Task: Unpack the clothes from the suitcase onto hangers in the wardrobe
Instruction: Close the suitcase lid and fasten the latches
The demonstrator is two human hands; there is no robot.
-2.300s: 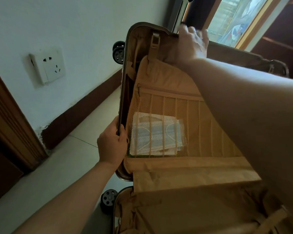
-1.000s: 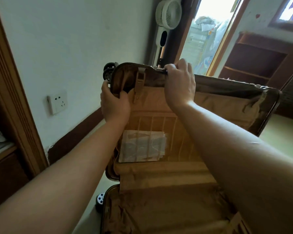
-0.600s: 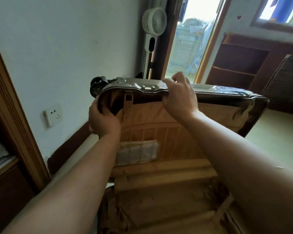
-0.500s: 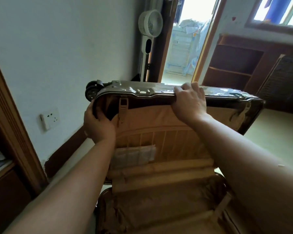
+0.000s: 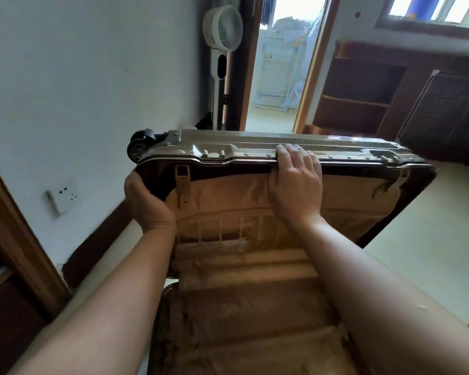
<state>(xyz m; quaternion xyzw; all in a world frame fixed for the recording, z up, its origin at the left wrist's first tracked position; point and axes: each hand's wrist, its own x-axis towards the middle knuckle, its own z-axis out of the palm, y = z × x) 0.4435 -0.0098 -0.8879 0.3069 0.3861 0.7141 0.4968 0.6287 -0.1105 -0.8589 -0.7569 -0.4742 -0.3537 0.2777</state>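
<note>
A hard-shell suitcase lies open on the floor, its tan-lined lid (image 5: 336, 147) tilted toward me. My left hand (image 5: 146, 204) grips the lid's left corner edge, fingers curled inside the rim. My right hand (image 5: 295, 182) grips the lid's top metal rim near the middle. The lid's lining has a mesh pocket (image 5: 228, 231) holding a flat white packet, mostly hidden by the lid's angle. The lower half (image 5: 241, 320) shows tan lining and a strap; I see no clothes in it.
A white wall with a socket (image 5: 63, 197) is on the left, beside a wooden door frame (image 5: 16, 239). A white standing fan (image 5: 222, 50) stands by an open doorway. Brown shelves (image 5: 363, 90) line the right. Pale tiled floor (image 5: 431, 239) lies to the right.
The lid has swung down toward me, showing more of its outer rim and wheels. My left hand moved from the lid's side up to its corner; my right hand slid along the rim.
</note>
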